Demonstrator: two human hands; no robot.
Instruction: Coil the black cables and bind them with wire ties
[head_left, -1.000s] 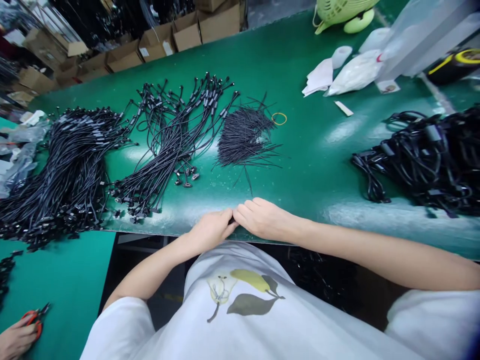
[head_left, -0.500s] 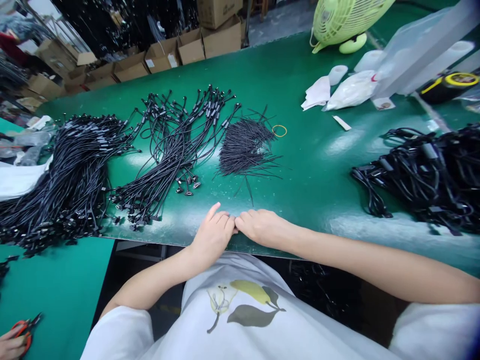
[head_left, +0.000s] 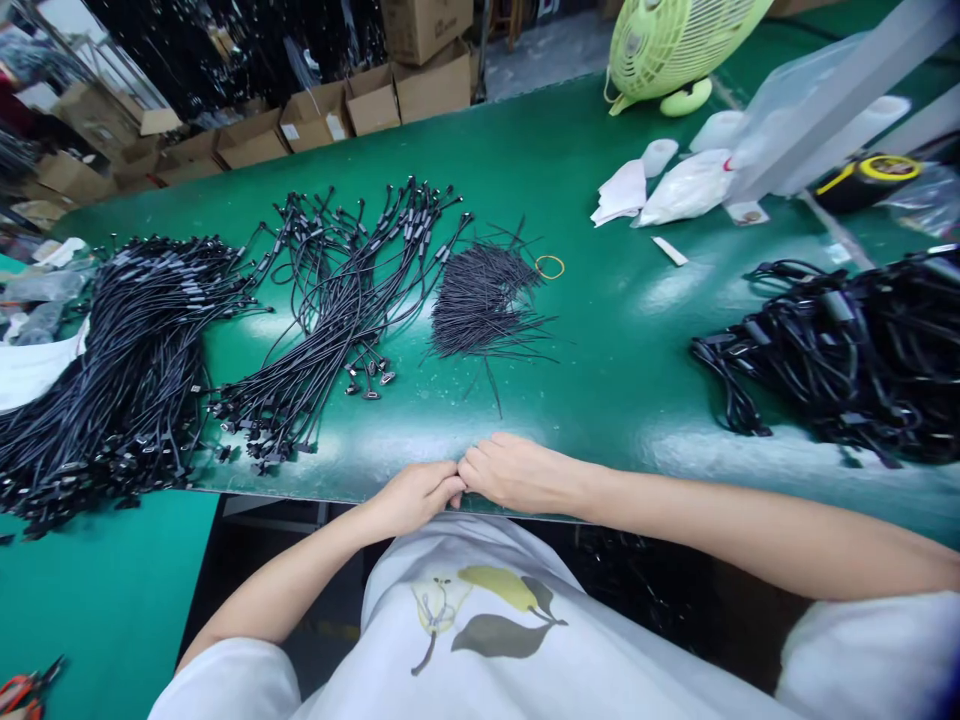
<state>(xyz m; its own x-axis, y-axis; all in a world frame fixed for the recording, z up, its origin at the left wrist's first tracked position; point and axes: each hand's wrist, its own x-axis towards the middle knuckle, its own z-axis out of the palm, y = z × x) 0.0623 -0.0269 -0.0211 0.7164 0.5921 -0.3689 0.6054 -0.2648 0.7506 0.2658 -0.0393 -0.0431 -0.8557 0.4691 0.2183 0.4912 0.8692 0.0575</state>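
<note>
My left hand (head_left: 421, 494) and my right hand (head_left: 506, 472) meet at the near edge of the green table (head_left: 600, 380). Both have curled fingers, with the fingertips touching. Whatever lies between them, if anything, is hidden. Just beyond is a pile of thin black twist ties (head_left: 484, 300), a few of them straying toward my hands. A yellow rubber band (head_left: 550, 267) lies beside that pile. To its left rests a loose bunch of short black cables (head_left: 349, 300) with plugs at both ends.
A larger heap of black cables (head_left: 142, 350) fills the left side, and bundled cables (head_left: 847, 350) lie at right. Farther back are a green fan (head_left: 679, 45), a white plastic bag (head_left: 686, 188) and a tape measure (head_left: 870, 180). Orange-handled cutters (head_left: 30, 690) appear at lower left.
My left hand has turned and its raised thumb has come down, its fingers closing against the right hand. Both hands sit slightly lower. The view has shifted a little.
</note>
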